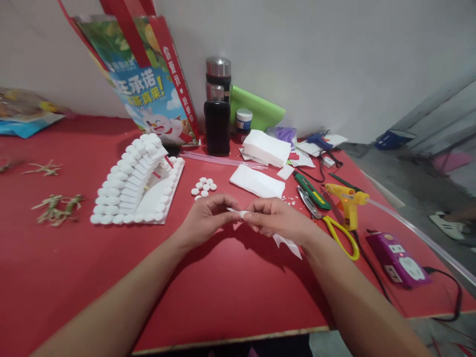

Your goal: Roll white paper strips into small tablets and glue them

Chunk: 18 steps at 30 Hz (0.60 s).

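Observation:
My left hand (213, 215) and my right hand (271, 218) meet over the red table. Both are closed, pinching a small piece of white paper (242, 214) between thumbs and fingertips. A longer white strip (288, 244) hangs out below my right hand. Just beyond my left hand lies a group of round white pieces (204, 186). To the left stands a white model (134, 183) edged with rows of similar round pieces. Folded white paper (257, 181) lies behind my hands, and a thicker white stack (266, 148) is farther back.
On the right are a green cutter (311, 191), yellow-handled scissors (340, 237), a yellow glue gun (346, 198) and a purple power box (397, 260) with cords. A printed bag (148, 84), black phone (217, 129) and jar (243, 121) stand behind. The table's front edge (230, 342) is near.

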Each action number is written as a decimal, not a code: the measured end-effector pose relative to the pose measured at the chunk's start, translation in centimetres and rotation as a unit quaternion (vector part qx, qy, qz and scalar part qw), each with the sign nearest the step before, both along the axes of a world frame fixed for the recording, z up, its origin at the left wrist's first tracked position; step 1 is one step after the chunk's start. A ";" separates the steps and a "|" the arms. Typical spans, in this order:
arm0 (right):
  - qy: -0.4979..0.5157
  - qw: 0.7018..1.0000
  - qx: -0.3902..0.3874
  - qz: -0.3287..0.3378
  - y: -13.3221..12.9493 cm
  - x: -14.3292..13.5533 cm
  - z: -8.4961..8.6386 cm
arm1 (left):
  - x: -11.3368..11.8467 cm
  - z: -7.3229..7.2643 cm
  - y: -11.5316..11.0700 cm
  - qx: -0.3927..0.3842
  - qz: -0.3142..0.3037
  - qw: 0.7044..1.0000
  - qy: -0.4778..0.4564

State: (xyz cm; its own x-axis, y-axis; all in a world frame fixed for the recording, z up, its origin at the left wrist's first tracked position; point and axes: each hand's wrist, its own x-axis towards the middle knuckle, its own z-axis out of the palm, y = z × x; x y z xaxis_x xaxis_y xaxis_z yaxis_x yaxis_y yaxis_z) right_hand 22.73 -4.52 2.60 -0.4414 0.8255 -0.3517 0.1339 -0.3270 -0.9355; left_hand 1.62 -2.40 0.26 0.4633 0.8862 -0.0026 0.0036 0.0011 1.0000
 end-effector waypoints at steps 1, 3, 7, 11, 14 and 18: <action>0.015 1.000 -0.017 -0.001 0.1 0.0 0.0 | -0.1 0.1 0.0 0.036 0.001 0.999 0.015; 0.050 0.997 -0.054 -0.006 0.2 -0.1 0.0 | -0.2 0.2 0.0 0.120 0.004 0.991 0.051; 0.114 0.987 -0.115 -0.022 0.4 -0.3 -0.7 | -0.4 0.1 0.1 0.279 0.006 0.952 0.122; 0.160 0.976 -0.141 -0.048 0.4 -1.0 -1.0 | -0.3 -0.5 0.0 0.395 0.014 0.905 0.155; 0.197 0.959 -0.191 -0.064 0.5 -1.9 -0.7 | -0.2 -0.9 -0.1 0.453 0.038 0.876 0.159; 0.234 0.939 -0.248 -0.055 0.6 -2.9 -0.9 | -0.1 -1.2 -0.3 0.466 0.052 0.871 0.146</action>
